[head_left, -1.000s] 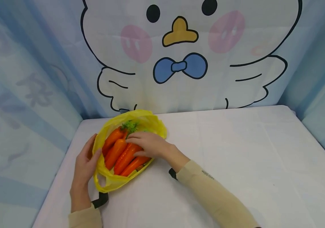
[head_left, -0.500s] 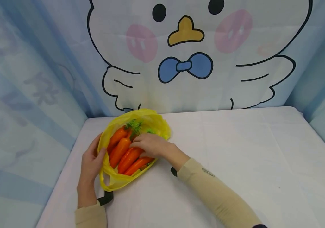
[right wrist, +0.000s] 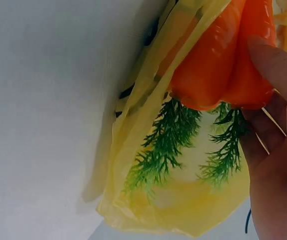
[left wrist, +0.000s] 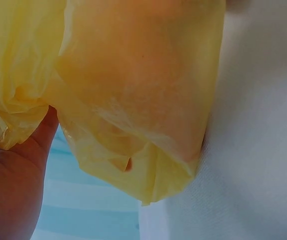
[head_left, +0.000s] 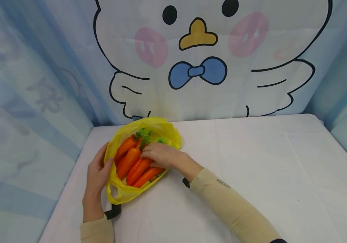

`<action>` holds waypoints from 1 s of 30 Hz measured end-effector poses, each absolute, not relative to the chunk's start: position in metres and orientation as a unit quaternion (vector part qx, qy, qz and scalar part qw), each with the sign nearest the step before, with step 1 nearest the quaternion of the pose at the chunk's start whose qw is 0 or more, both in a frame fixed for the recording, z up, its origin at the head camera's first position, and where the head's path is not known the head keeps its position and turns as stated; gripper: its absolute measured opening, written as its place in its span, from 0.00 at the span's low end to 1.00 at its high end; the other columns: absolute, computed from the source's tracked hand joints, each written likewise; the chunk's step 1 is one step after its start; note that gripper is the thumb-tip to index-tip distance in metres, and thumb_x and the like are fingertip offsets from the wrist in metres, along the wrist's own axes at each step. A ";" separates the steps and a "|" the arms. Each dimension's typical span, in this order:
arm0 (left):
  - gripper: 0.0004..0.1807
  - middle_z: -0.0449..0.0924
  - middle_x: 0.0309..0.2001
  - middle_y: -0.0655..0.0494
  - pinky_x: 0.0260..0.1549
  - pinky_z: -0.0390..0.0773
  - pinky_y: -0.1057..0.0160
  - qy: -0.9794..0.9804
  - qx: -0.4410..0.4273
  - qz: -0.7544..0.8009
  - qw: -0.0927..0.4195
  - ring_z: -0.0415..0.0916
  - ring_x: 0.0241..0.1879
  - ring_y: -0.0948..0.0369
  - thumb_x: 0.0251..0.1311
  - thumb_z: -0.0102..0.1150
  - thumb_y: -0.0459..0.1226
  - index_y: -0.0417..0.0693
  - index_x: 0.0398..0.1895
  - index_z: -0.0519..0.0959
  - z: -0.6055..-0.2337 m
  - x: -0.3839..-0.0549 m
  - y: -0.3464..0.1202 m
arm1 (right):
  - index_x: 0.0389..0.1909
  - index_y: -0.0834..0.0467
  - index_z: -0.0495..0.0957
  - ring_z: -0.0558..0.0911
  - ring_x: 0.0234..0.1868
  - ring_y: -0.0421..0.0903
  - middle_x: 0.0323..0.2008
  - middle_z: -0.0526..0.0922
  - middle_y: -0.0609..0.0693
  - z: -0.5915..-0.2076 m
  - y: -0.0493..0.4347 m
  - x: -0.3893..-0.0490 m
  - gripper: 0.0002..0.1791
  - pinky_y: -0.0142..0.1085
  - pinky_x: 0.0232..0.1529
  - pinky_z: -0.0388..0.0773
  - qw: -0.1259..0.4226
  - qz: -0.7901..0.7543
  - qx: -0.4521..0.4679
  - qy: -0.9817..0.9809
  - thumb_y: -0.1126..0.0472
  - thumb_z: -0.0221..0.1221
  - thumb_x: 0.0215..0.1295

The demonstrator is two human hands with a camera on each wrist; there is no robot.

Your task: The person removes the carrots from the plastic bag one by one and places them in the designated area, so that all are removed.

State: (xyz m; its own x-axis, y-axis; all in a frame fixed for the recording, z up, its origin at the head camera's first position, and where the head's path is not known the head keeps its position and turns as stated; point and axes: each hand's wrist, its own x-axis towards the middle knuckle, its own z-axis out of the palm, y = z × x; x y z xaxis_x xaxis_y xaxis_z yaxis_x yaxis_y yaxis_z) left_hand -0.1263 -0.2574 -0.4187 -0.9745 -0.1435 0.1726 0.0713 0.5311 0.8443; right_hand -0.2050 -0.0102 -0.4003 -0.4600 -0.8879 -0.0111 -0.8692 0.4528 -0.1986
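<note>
A yellow plastic bag (head_left: 130,195) lies with its mouth spread, holding several orange carrots (head_left: 129,163) with green leafy tops. My left hand (head_left: 96,175) pinches the bag's left edge between thumb and fingers. In the left wrist view, the thin film (left wrist: 133,90) hangs beside that hand (left wrist: 13,185). Inside the mouth is my right hand (head_left: 162,156), among the carrots. The right wrist view shows its thumb on one carrot (right wrist: 251,75) near the leafy end, with the other fingers curled round the far side, partly hidden. A second carrot (right wrist: 208,70) lies against it.
A white cloth (head_left: 252,175) covers the table under the bag. Behind stands a curtain (head_left: 197,101) printed with a cartoon face, and more blue curtain (head_left: 27,135) hangs at the left. Black straps (head_left: 113,211) sit near the wrists.
The head view has shifted slightly, so everything appears a little further right. My right fingers have sunk a bit lower among the carrots. The left hand keeps its hold on the bag.
</note>
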 end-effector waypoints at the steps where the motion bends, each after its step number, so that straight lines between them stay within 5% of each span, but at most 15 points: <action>1: 0.29 0.63 0.74 0.48 0.68 0.62 0.65 -0.869 0.021 -0.483 0.111 0.60 0.72 0.51 0.75 0.47 0.35 0.48 0.78 0.61 -0.419 -0.127 -0.257 | 0.65 0.57 0.76 0.72 0.65 0.48 0.62 0.77 0.50 -0.399 -0.009 -0.205 0.23 0.34 0.70 0.61 0.060 -0.086 -0.517 0.850 0.59 0.63 0.71; 6: 0.29 0.62 0.75 0.48 0.69 0.61 0.59 -0.870 0.024 -0.479 0.111 0.59 0.73 0.51 0.75 0.47 0.35 0.47 0.78 0.61 -0.418 -0.127 -0.257 | 0.65 0.60 0.75 0.72 0.65 0.50 0.62 0.76 0.52 -0.392 -0.002 -0.206 0.24 0.35 0.70 0.62 0.069 -0.114 -0.520 0.844 0.59 0.63 0.70; 30: 0.30 0.61 0.75 0.49 0.68 0.61 0.64 -0.865 0.024 -0.491 0.106 0.58 0.73 0.52 0.75 0.47 0.34 0.47 0.79 0.60 -0.416 -0.124 -0.256 | 0.60 0.58 0.79 0.72 0.60 0.49 0.59 0.76 0.51 -0.378 0.069 -0.222 0.22 0.40 0.64 0.71 0.058 -0.278 -0.439 0.852 0.65 0.66 0.65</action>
State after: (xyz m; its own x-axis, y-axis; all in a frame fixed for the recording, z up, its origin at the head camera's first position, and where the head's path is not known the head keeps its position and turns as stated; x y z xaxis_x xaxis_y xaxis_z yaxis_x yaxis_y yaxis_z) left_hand -0.1240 -0.2562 -0.4159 -0.9764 -0.1450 0.1599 0.0630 0.5172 0.8536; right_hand -0.2217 0.0685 -0.3782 -0.6079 -0.7806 0.1456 -0.7162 0.4598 -0.5251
